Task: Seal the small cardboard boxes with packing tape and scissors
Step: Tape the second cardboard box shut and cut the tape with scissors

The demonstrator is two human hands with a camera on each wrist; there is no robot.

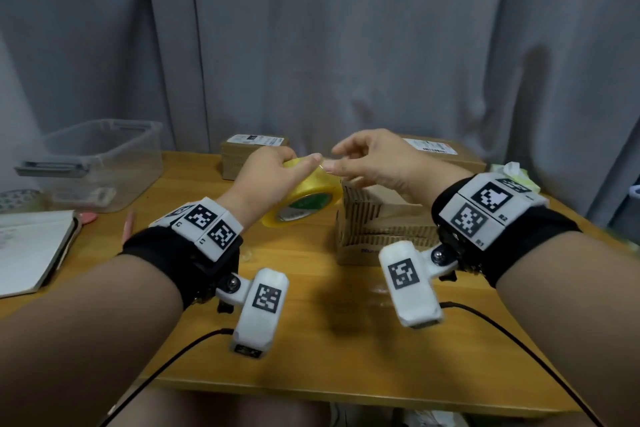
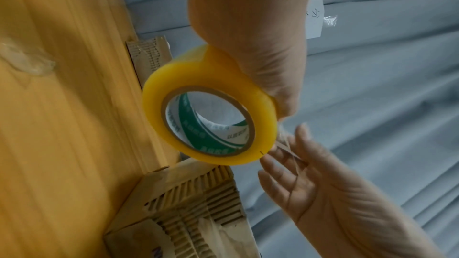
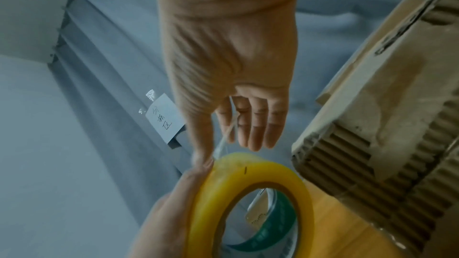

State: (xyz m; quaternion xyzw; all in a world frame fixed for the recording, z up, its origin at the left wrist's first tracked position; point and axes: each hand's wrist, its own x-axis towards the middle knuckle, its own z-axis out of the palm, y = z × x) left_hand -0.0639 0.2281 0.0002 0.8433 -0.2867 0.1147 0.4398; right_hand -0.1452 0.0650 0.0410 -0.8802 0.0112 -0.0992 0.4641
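My left hand (image 1: pixel 273 177) grips a yellow roll of packing tape (image 1: pixel 311 191) from above and holds it on edge above the wooden table (image 1: pixel 311 340). Close to the roll's right side, my right hand (image 1: pixel 374 163) pinches the clear free tape end (image 3: pixel 224 140) between thumb and forefinger. In the left wrist view the strip (image 2: pixel 288 148) lies across the right hand's fingers (image 2: pixel 280 166). A small corrugated cardboard box (image 1: pixel 381 218) stands just right of the roll, under my right hand. No scissors are in view.
Two more cardboard boxes (image 1: pixel 254 149) (image 1: pixel 440 152) stand at the table's back edge. A clear plastic bin (image 1: pixel 104 163), another tape roll (image 1: pixel 17 199), a notebook (image 1: pixel 31 250) and a pink pen (image 1: pixel 128 225) lie at the left. A tissue pack (image 1: pixel 516 177) sits far right.
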